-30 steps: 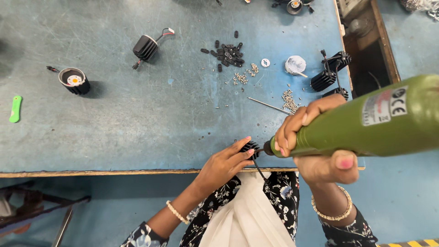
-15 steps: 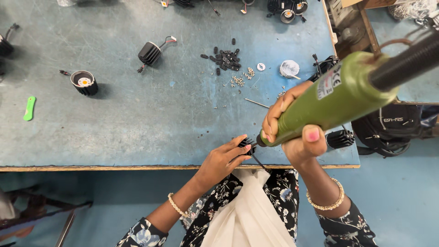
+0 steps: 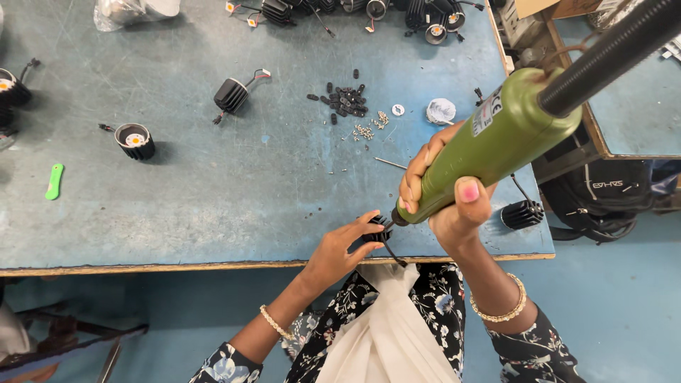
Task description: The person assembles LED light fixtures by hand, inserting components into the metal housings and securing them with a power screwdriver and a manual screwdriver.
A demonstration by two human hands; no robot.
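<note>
Black finned part (image 3: 378, 230), small and ribbed, at the near edge of the blue table (image 3: 213, 213), with a thin black wire trailing off that edge. The left hand (image 3: 340, 248) pinches it between fingertips and thumb, pressing it to the table. The right hand (image 3: 447, 202) is clenched round the lower body of a green power screwdriver (image 3: 496, 142), whose tip meets the part from above; a black hose leaves its top. The part looks rigid and light, likely to spin or slip under the tip, so its ribbed sides seem the best hold. Farther from the part lie loose screws (image 3: 369, 128), a heap of small black pieces (image 3: 344, 99), two more black finned units (image 3: 230, 94) (image 3: 135, 140), and a green strip (image 3: 54, 181) far left.
</note>
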